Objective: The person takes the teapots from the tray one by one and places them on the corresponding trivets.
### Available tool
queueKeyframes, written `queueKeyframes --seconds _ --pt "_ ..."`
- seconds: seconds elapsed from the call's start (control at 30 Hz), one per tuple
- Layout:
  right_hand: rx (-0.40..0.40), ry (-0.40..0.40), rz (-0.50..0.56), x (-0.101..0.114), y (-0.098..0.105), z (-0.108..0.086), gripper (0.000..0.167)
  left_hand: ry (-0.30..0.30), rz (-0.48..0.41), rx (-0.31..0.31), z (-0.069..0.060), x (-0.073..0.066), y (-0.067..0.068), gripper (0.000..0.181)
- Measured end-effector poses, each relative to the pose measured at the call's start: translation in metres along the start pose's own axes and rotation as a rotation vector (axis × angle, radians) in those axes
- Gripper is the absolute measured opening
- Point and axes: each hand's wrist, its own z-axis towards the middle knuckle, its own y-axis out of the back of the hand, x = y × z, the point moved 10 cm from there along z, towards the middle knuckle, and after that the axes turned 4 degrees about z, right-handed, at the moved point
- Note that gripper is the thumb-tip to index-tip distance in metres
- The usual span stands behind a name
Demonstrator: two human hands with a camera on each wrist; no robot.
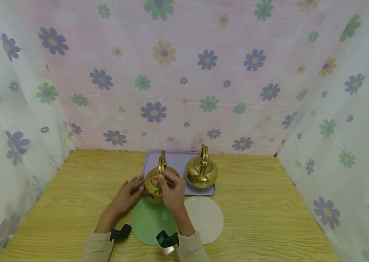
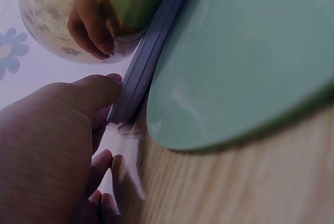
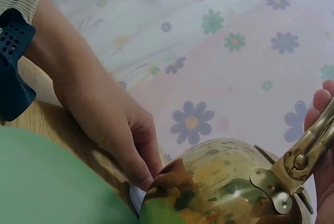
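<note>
My right hand point(image 1: 173, 191) grips the left kettle point(image 1: 152, 189) by its handle point(image 1: 162, 162), the sound place to hold. The kettle is at the tray's point(image 1: 178, 157) left end, near the green mat point(image 1: 153, 227); whether lifted, I cannot tell. My left hand point(image 1: 126, 197), fingers extended, touches the tray's edge. I judge the kettle stiff, fairly heavy, its polished body slippery and dentable.

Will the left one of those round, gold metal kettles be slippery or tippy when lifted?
The left round, gold metal kettle would probably feel slippery, because its sides shine like mirrors. It may swing or tip, hanging from one arched gold metal handle.
</note>
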Motion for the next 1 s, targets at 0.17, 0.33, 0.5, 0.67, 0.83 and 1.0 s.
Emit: queueKeyframes --seconds 0.17,0.33,0.5,0.67,0.83,1.0 --pt "0.005 0.013 0.013 0.000 -0.001 -0.002 0.017 0.000 0.005 0.004 0.001 0.002 -0.001 0.046" --pt "0.015 0.030 0.015 0.003 -0.003 -0.003 0.018 0.001 0.004 0.009 0.002 0.002 0.000 0.046" --pt "0.023 0.049 0.015 0.006 -0.004 -0.004 0.017 0.011 0.002 0.018 0.002 0.003 0.000 0.047" --pt "0.016 0.020 0.026 0.002 -0.005 -0.006 0.017 0.018 -0.009 0.025 0.001 0.003 0.000 0.047" --pt "0.014 -0.012 0.035 0.002 -0.006 -0.010 0.019 0.020 -0.014 0.029 0.000 0.002 0.000 0.047" --pt "0.011 -0.027 0.030 0.004 -0.005 -0.013 0.021 0.026 -0.011 0.032 0.000 0.001 -0.001 0.047"
